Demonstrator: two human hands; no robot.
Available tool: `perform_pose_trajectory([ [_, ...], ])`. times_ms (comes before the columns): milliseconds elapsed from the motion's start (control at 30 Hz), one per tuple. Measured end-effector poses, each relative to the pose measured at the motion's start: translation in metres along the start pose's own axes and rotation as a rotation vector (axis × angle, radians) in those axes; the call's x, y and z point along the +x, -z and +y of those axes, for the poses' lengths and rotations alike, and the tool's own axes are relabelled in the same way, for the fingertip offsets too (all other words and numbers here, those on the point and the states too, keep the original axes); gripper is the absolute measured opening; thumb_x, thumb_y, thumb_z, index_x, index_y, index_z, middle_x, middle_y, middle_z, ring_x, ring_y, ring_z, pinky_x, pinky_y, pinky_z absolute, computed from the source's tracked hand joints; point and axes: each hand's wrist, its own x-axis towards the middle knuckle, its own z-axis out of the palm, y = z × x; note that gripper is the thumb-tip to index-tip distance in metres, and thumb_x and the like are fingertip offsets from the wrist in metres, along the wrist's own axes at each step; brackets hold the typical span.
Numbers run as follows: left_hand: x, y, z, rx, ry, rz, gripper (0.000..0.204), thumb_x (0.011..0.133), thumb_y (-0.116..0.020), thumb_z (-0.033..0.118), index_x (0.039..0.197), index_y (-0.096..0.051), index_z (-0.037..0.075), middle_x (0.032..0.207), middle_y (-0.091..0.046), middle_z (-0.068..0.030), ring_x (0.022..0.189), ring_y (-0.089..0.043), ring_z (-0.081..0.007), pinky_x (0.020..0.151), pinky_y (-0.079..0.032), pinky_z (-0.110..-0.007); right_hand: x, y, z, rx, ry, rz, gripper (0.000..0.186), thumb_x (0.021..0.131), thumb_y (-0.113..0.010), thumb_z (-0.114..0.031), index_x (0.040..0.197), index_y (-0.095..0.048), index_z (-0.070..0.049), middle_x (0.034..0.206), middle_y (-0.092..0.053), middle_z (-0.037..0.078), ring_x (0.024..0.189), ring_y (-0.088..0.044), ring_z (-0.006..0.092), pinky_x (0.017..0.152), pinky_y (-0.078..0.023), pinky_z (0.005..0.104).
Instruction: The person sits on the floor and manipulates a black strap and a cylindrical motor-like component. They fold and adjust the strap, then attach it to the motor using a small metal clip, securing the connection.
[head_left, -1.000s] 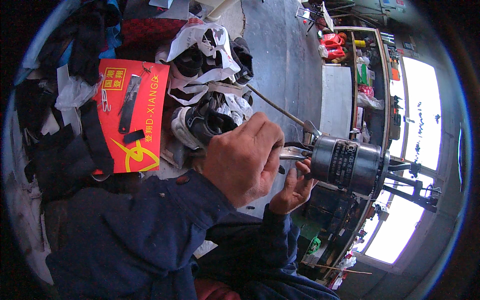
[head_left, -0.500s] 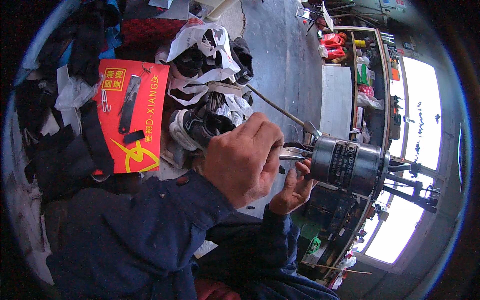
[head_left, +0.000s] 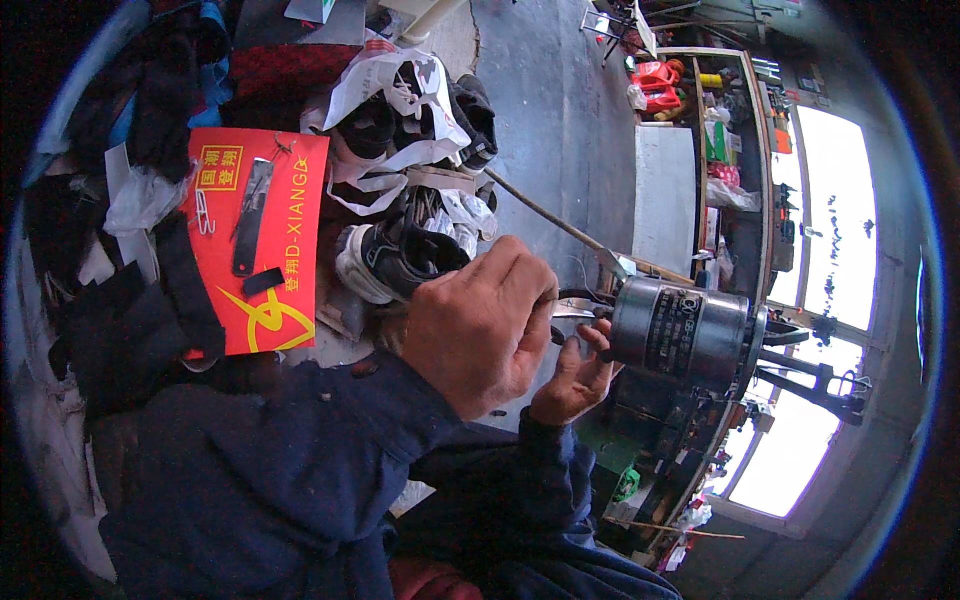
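My left hand (head_left: 475, 325) is closed round pliers (head_left: 572, 308). Bright metal jaws stick out to the right of my fist; most of the handles are hidden in it. The jaws reach the left end of a metal cylinder (head_left: 680, 332), which looks like a motor with a dark printed label, where dark wires show. Just under that end is my right hand (head_left: 575, 378), its fingers bent towards the cylinder and wires. Whatever they pinch there is too small to make out. A black and white shoe (head_left: 405, 258) lies behind my left hand.
A red sheet (head_left: 265, 240) at left carries a dark flat blade-like strip (head_left: 252, 215) and a white clip (head_left: 206, 212). More shoes in white wrapping (head_left: 395, 110) lie farther back. A thin rod (head_left: 550, 215) runs towards the cylinder. A cluttered shelf (head_left: 742, 140) and bright windows stand at right.
The cylinder and both hands appear slightly farther left, along with the whole scene, so the view has shifted a little. The grip on the pliers looks the same.
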Motion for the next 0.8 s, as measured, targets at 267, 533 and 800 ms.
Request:
perform_pose_trajectory([
  [267,0.0,0.0,0.0,-0.007,0.01,-0.009,0.025,0.075,-0.069,-0.003,0.094,-0.057,0.006,0.089,-0.058,-0.0113,0.072,-0.066,-0.0312,0.061,-0.054,-0.039,-0.004,-0.009,-0.007,-0.145,0.038,0.015,0.027,0.082,-0.06,0.01,0.106,-0.066,-0.003,0.13,-0.056,0.014,0.129,-0.05,0.0284,0.111,-0.035,0.0468],
  [533,0.0,0.002,0.001,-0.019,0.0,0.006,0.024,0.075,-0.068,-0.003,0.093,-0.057,0.006,0.089,-0.057,-0.0111,0.072,-0.066,-0.0318,0.061,-0.054,-0.039,-0.003,-0.014,-0.017,-0.401,0.2,-0.044,0.025,0.083,-0.06,0.008,0.104,-0.067,-0.003,0.129,-0.056,0.014,0.129,-0.05,0.0292,0.111,-0.035,0.0474],
  [800,0.0,0.003,0.002,-0.002,0.009,0.007,0.022,0.076,-0.068,-0.001,0.093,-0.057,0.006,0.089,-0.057,-0.0111,0.073,-0.065,-0.0327,0.061,-0.054,-0.041,-0.003,-0.014,-0.021,-0.455,0.209,-0.064,0.025,0.083,-0.061,0.008,0.104,-0.068,-0.003,0.129,-0.055,0.014,0.132,-0.048,0.0295,0.112,-0.035,0.0482],
])
